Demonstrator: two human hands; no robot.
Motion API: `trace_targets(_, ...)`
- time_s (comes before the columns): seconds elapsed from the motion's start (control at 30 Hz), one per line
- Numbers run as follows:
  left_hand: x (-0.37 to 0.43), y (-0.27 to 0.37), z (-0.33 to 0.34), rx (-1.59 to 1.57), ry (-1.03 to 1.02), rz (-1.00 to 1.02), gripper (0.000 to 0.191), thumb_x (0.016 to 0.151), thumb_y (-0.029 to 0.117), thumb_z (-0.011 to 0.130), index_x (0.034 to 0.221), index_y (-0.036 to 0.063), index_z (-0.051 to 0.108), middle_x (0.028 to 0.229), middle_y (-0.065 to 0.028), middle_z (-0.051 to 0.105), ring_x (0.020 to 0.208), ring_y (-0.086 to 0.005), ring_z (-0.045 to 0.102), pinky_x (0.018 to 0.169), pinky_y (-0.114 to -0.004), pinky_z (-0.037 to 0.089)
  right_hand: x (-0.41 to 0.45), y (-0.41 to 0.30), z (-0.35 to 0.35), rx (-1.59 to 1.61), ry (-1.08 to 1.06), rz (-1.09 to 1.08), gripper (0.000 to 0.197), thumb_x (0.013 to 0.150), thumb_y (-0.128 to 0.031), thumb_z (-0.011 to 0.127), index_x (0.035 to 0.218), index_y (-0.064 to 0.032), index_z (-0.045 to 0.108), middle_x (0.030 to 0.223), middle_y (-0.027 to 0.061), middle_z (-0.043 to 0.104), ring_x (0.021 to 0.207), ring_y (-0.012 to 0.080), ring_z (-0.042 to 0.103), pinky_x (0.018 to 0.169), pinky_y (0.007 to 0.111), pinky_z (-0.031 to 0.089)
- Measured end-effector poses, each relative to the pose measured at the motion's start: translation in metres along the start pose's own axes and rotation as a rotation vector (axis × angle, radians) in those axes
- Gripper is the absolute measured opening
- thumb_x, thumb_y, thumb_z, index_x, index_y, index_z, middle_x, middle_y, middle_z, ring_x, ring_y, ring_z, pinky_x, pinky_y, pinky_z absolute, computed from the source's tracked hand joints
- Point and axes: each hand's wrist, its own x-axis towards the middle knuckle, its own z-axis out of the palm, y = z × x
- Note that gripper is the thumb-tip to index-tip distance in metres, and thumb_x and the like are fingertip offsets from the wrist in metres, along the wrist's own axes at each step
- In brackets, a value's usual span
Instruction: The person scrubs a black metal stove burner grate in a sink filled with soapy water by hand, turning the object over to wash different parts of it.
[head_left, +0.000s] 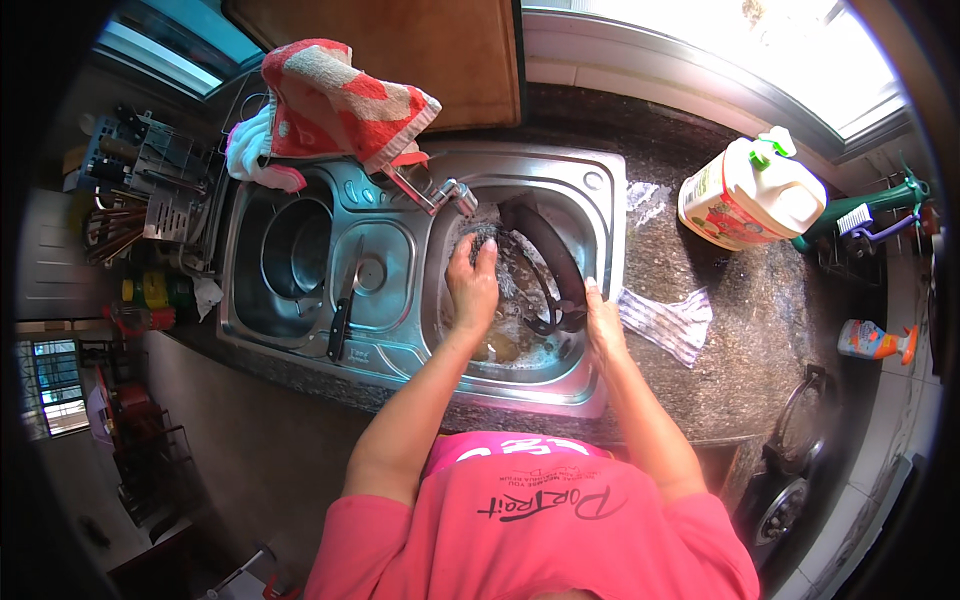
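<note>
Over the right basin of a stainless steel sink (613, 225), my left hand (474, 289) has its fingers around a grey, wiry scrubber (487, 231), just below the tap (454, 196). A dark, curved pan-like vessel (551, 251) is tilted on its side in the basin, its inside turned partly away. My right hand (602, 319) grips its near end at the basin's right edge, beside a dark handle-like fitting; some fingers are hidden. Cloudy, sudsy water (499, 349) with foam lies in the bottom of the basin.
A knife (341, 319) lies across the sink's middle section. The left basin holds a metal pot (296, 247). A red and white towel (337, 105) hangs behind the tap. Right of the sink are a striped cloth (671, 322), a large white jug (750, 195) and a spray bottle (874, 340).
</note>
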Motion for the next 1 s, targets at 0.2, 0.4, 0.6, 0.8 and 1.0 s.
trace_targets(0.2,0.018,-0.023,0.025,-0.337,-0.348,-0.77,0.036,0.071,0.034,0.064,0.077,-0.0005,0.053,0.061,-0.0052,0.051,0.054,-0.0155,0.052,0.027,-0.026,0.037,0.01,0.004,0.004,-0.521,0.149,-0.728,0.035,0.085,-0.03,0.049,0.095,0.0034,0.055,0.078,0.017,0.059,0.071,0.0284,0.055,0.072,0.033,0.043)
trace_targets(0.4,0.011,-0.041,0.048,-0.397,-0.309,-0.547,0.023,0.07,0.02,0.058,0.062,0.0001,0.051,0.055,-0.0021,0.047,0.05,-0.0105,0.046,0.045,-0.028,0.037,0.043,-0.044,0.043,-0.44,-0.339,-0.382,0.037,0.084,-0.031,0.051,0.083,0.0051,0.057,0.066,0.0143,0.058,0.058,0.0201,0.055,0.056,0.032,0.043)
trace_targets(0.6,0.005,-0.031,0.022,-0.245,-0.511,-0.621,0.024,0.081,0.023,0.054,0.071,0.0009,0.054,0.06,-0.0016,0.05,0.052,-0.0092,0.046,0.047,-0.028,0.038,0.023,-0.045,0.055,-0.368,-0.385,-0.057,0.023,0.086,-0.021,0.048,0.081,0.0013,0.051,0.057,0.0062,0.053,0.04,0.0142,0.05,0.034,0.028,0.04)
trace_targets(0.8,0.015,-0.015,-0.022,-0.375,-0.14,-0.339,0.028,0.087,0.024,0.046,0.082,-0.0022,0.054,0.068,-0.0029,0.048,0.065,-0.0127,0.043,0.061,-0.031,0.037,-0.004,-0.038,0.058,-0.508,-0.281,-0.214,0.022,0.087,-0.017,0.045,0.081,0.0031,0.05,0.056,0.0073,0.053,0.041,0.0124,0.05,0.034,0.026,0.04)
trace_targets(1.0,0.038,0.024,0.001,0.039,-0.431,0.528,0.018,0.074,0.005,0.054,0.09,-0.0011,0.055,0.08,-0.0144,0.052,0.077,-0.0302,0.051,0.068,-0.035,0.042,-0.005,-0.018,0.067,-0.791,-0.149,-0.513,0.021,0.078,-0.011,0.052,0.083,0.0085,0.045,0.066,0.0287,0.055,0.067,0.0436,0.056,0.061,0.047,0.044)
